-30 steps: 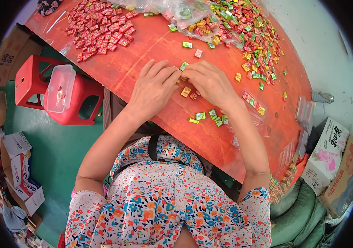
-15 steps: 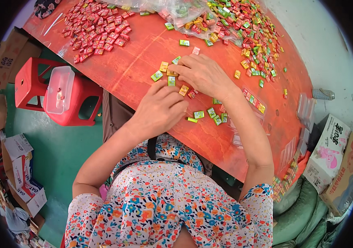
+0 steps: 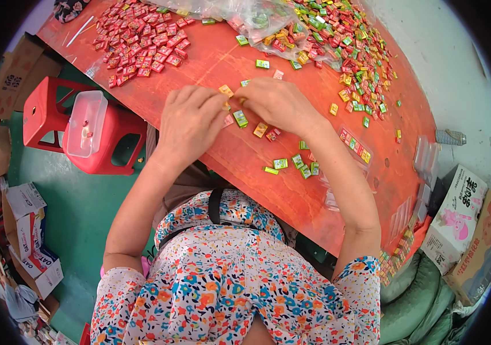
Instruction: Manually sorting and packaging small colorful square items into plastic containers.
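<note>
My left hand reaches over the table with its fingers bent and drawn together. A sliver of yellow shows at its fingertips, but what they grip is mostly hidden. Opposite, my right hand has its fingers pinched close to the left fingertips; what lies in the pinch is too small to make out. Between and around the hands lie small boxes: a yellow box just beyond the fingertips, a green box below them, and an orange-yellow box beside a red box.
Red boxes pile at the far left, mixed-colour boxes at the far right by a clear plastic bag. A clear tray with a row of boxes lies near my right forearm. A red stool bears a plastic container.
My left hand has moved left and away from me, its fingers now level with the right fingertips. A green box at the left of the cluster is now out of sight.
</note>
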Demonstrator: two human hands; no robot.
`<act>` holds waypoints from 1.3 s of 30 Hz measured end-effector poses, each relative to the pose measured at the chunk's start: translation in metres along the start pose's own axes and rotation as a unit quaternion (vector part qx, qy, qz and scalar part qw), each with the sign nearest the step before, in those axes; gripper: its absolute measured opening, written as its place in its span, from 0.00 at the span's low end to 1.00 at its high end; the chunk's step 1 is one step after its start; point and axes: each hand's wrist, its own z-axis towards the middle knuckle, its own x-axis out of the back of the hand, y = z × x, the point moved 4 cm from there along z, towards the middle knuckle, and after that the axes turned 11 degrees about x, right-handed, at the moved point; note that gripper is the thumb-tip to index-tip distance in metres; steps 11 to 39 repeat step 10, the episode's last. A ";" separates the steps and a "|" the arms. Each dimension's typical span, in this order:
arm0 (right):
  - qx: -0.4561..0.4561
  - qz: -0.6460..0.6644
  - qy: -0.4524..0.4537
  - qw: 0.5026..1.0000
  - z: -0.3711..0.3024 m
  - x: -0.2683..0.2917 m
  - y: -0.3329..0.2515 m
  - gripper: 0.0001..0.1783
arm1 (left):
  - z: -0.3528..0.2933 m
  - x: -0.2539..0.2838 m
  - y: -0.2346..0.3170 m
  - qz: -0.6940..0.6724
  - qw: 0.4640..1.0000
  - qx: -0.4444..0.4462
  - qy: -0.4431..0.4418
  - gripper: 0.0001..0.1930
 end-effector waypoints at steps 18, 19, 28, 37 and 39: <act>-0.470 0.127 0.095 0.868 -0.078 0.025 -0.034 0.11 | -0.005 -0.016 0.018 0.008 0.996 -0.043 -0.072 0.16; -0.470 0.127 0.095 0.868 -0.078 0.025 -0.034 0.11 | -0.005 -0.016 0.018 0.008 0.996 -0.043 -0.072 0.16; -0.470 0.127 0.095 0.868 -0.078 0.025 -0.034 0.11 | -0.005 -0.016 0.018 0.008 0.996 -0.043 -0.072 0.16; -0.470 0.127 0.095 0.868 -0.078 0.025 -0.034 0.11 | -0.005 -0.016 0.018 0.008 0.996 -0.043 -0.072 0.16; -0.470 0.127 0.095 0.868 -0.078 0.025 -0.034 0.11 | -0.005 -0.016 0.018 0.008 0.996 -0.043 -0.072 0.16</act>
